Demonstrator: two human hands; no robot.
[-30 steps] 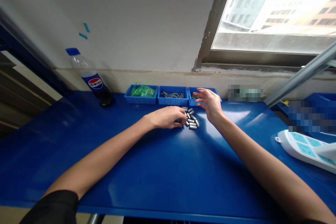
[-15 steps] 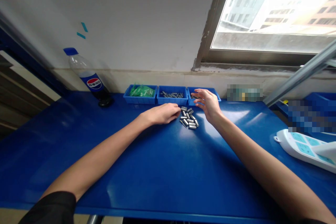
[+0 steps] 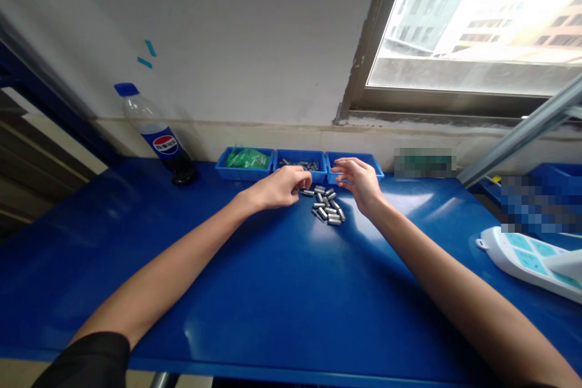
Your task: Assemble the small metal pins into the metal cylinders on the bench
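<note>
My left hand (image 3: 282, 187) is closed in a pinch in front of the middle blue bin (image 3: 300, 174); whatever its fingers hold is hidden. Small metal cylinders (image 3: 331, 211) lie in a loose pile on the blue table, and one cylinder (image 3: 308, 193) rests just under the left fingertips. Over the front edge of the right blue bin (image 3: 370, 173), my right hand (image 3: 359, 185) has its fingers apart, with nothing visible in them. More small metal parts (image 3: 311, 165) fill part of the middle bin.
A left blue bin (image 3: 222, 171) holds a green plastic bag (image 3: 248, 159). At the back left stands a cola bottle (image 3: 163, 142). A white power strip (image 3: 493, 245) lies at the right edge of the blue table (image 3: 273, 291), near a metal post (image 3: 513, 142).
My left hand has risen slightly and shifted toward the middle bin, uncovering a cylinder beside the pile. My right hand has hardly moved.
</note>
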